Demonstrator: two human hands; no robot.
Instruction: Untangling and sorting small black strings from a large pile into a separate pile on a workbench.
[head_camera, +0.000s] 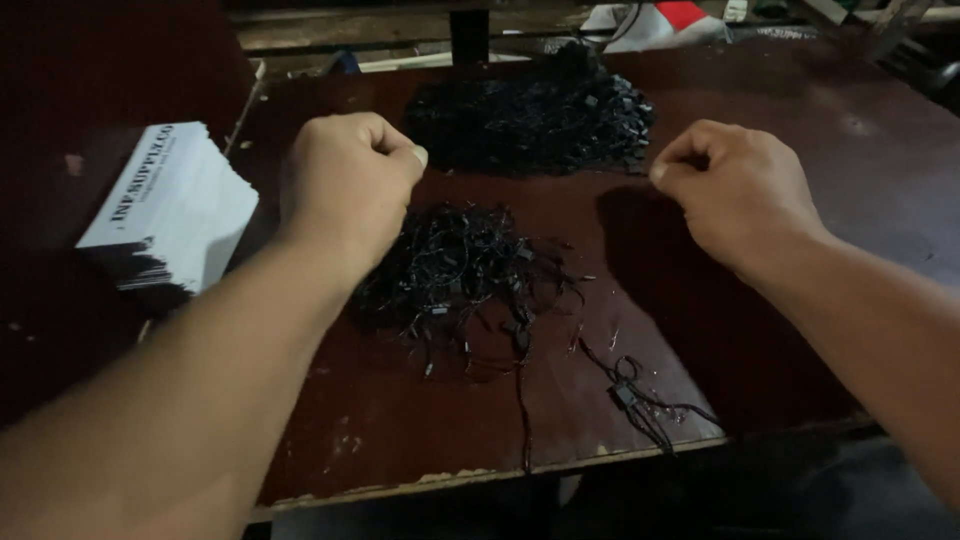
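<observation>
Worktable (820, 300), dark brown board, worn front edge.

Left hand (350, 180): fingers curled into a loose fist, thumb pressed to forefinger, raised above the near tangle of black string tags (455, 270). Whether a strand is pinched cannot be told.

Right hand (735, 190): same pinch, fingers closed, well apart from the left. Any string stretched between the hands is too thin to make out.

Far heap of black tags (535, 120): behind both hands. Small loose bunch (630, 395): near the front edge. Stack of white printed cards (175, 205): far left.

Step, by judgement: drawing out one string. Next calls for a fine grip.
</observation>
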